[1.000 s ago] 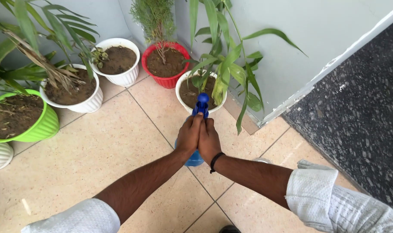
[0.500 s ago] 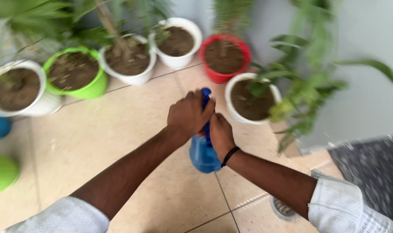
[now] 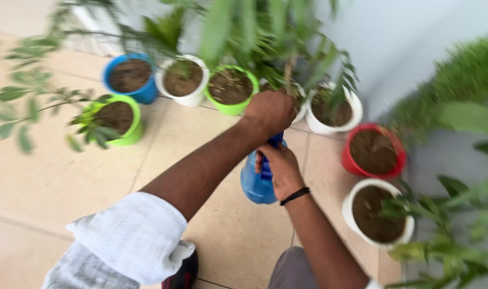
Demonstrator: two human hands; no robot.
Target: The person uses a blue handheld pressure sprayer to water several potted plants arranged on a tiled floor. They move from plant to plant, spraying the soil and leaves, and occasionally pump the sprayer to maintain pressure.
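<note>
Since the earlier frame the view has swung left, so the row of pots now runs across the top and down the right side, and both hands have shifted with the blue spray bottle [image 3: 256, 182] toward the middle of the tiled floor [image 3: 51, 182].

At the far left, blurred leafy stems [image 3: 19, 107] hang over the tiles. Next comes a green pot [image 3: 132, 128] full of soil, with a blue pot [image 3: 145, 92] just behind it. To their right stand a white pot [image 3: 193, 97] and a second green pot [image 3: 234, 108], side by side near the wall.

The left hand [image 3: 269, 111] is closed into a fist on top of the bottle's pump head, which it hides almost fully. Just below it, the right hand [image 3: 280, 170] is wrapped around the bottle's upper body and neck, fingers curled tight, a black band [image 3: 294, 196] on its wrist. The bottle sits upright between the 2 hands, held above the tiles, in front of the pots.

Further right, another white pot [image 3: 353, 119] sits under drooping fronds, then a red pot [image 3: 350, 163], and nearest the camera a third white pot [image 3: 350, 214] with soil. Blurred green foliage [image 3: 458, 80] fills the right edge against the pale wall [image 3: 394, 43].
</note>
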